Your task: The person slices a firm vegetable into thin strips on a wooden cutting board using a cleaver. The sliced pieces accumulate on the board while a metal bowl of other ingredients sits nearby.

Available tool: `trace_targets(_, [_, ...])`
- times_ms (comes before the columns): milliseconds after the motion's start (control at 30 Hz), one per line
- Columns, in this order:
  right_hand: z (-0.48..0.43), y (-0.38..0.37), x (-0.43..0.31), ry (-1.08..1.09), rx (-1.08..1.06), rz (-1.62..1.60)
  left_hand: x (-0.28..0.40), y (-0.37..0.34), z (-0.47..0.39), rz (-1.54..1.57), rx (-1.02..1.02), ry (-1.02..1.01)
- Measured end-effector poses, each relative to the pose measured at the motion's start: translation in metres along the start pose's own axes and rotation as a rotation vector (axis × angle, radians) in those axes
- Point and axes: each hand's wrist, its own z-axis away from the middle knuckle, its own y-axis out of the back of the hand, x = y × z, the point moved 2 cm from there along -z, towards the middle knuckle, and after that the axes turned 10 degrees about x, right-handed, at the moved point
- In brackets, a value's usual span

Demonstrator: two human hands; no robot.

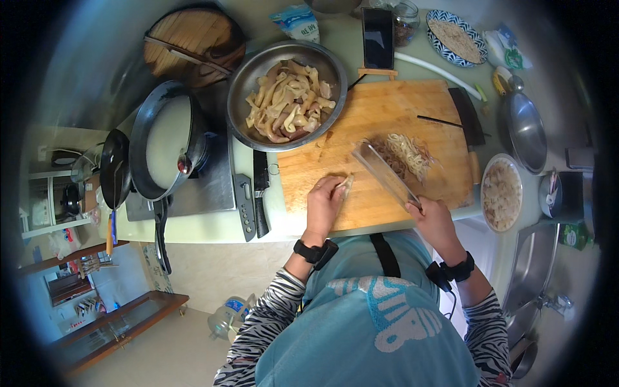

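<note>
My left hand (326, 203) pinches a small pale piece of food (347, 184) near the front of a wooden cutting board (309, 169). In my right hand (433, 217) is a broad-bladed kitchen knife (387, 174), gripped by the handle. Its blade slants away to the left over the board, beside a pile of thin shredded strips (411, 155), some pale and some brownish. Behind the board's left part, a large metal bowl (234, 116) holds long strips of pale yellowish meat (290, 101).
A wok (167, 135) of whitish liquid sits on the stove at left, its handle jutting forward. A black-handled knife (261, 193) lies left of the board; a cleaver (466, 116) rests on its right edge. A bowl of chopped pale pieces (503, 193) stands near the sink (529, 256).
</note>
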Motion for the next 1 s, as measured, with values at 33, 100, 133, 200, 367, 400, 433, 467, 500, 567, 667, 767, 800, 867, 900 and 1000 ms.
trace_targets(33, [0.002, -0.002, -0.002, 0.007, 0.005, -0.011, 0.004, 0.001, -0.001, -0.112, -0.006, -0.099])
trace_targets(100, [0.004, -0.004, -0.004, 0.004, -0.023, 0.018, 0.01, 0.003, -0.004, -0.327, -0.012, -0.299])
trace_targets(133, [0.005, -0.004, -0.006, 0.011, -0.028, 0.026, 0.009, 0.004, -0.008, -0.345, -0.053, -0.296])
trace_targets(200, [0.005, -0.004, -0.008, 0.003, -0.039, 0.042, 0.009, 0.005, -0.015, -0.265, 0.024, -0.279])
trace_targets(367, [0.004, -0.005, -0.013, 0.032, 0.002, 0.079, 0.007, 0.013, -0.018, -0.205, 0.113, -0.313])
trace_targets(400, [0.004, -0.005, -0.014, 0.055, 0.021, 0.083, 0.007, 0.015, -0.017, -0.204, 0.053, -0.332])
trace_targets(433, [0.004, -0.006, -0.016, 0.076, 0.039, 0.088, 0.007, 0.019, -0.015, -0.202, -0.009, -0.35])
trace_targets(467, [0.004, -0.007, -0.018, 0.114, 0.043, 0.105, 0.008, 0.02, -0.015, -0.194, -0.065, -0.359])
trace_targets(500, [0.005, -0.008, -0.021, 0.153, 0.048, 0.122, 0.01, 0.019, -0.014, -0.245, -0.106, -0.46])
trace_targets(567, [0.006, -0.012, -0.027, 0.218, 0.055, 0.167, 0.013, 0.014, -0.012, -0.335, -0.181, -0.636])
trace_targets(667, [0.007, -0.018, -0.035, 0.281, 0.046, 0.239, 0.014, 0.007, -0.011, -0.39, -0.179, -0.672])
trace_targets(767, [0.007, -0.023, -0.038, 0.313, 0.014, 0.287, 0.01, 0.002, -0.012, -0.341, -0.167, -0.619])
trace_targets(800, [0.008, -0.022, -0.038, 0.325, 0.008, 0.305, 0.009, 0.001, -0.011, -0.316, -0.156, -0.588])
trace_targets(867, [0.011, -0.02, -0.035, 0.325, -0.014, 0.312, 0.005, -0.001, -0.01, -0.274, -0.12, -0.547])
trace_targets(900, [0.013, -0.018, -0.033, 0.31, -0.031, 0.303, 0.003, -0.002, -0.009, -0.254, -0.097, -0.539])
trace_targets(1000, [0.016, -0.022, -0.031, 0.284, -0.065, 0.311, -0.002, -0.007, -0.006, -0.201, -0.04, -0.482])
